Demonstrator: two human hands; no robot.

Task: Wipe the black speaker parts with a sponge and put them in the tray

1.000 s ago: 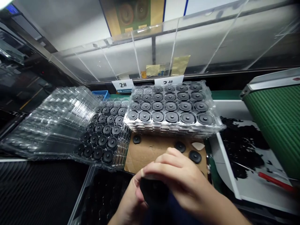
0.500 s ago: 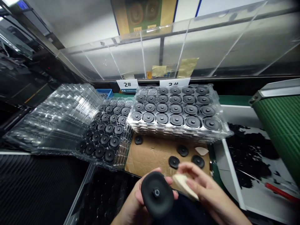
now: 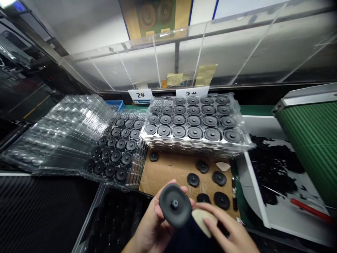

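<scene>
My left hand (image 3: 154, 228) grips a round black rubber disc (image 3: 174, 205) with a small hub in its middle, held upright facing me. My right hand (image 3: 226, 232) pinches a small cream wedge-shaped scraper (image 3: 201, 218) against the disc's lower right edge. Several loose black discs (image 3: 193, 179) lie on the brown cardboard sheet (image 3: 168, 168) just beyond my hands. Behind it a clear blister tray (image 3: 242, 140), stacked on others, holds rows of discs. A second partly filled clear tray (image 3: 137, 168) sits to its left.
A pile of empty clear trays (image 3: 60, 137) lies at the left. A white tray with black rubber scraps (image 3: 276, 165) and a red-handled tool (image 3: 308, 207) sits at the right, beside a green ribbed conveyor (image 3: 313, 140). Another cream wedge (image 3: 223, 166) rests on the cardboard. A "2#" label (image 3: 140, 95) stands behind.
My right hand came off the top of the disc, swung out right with the cream wedge, then brought it back against the disc's lower right edge. The disc now faces me uncovered.
</scene>
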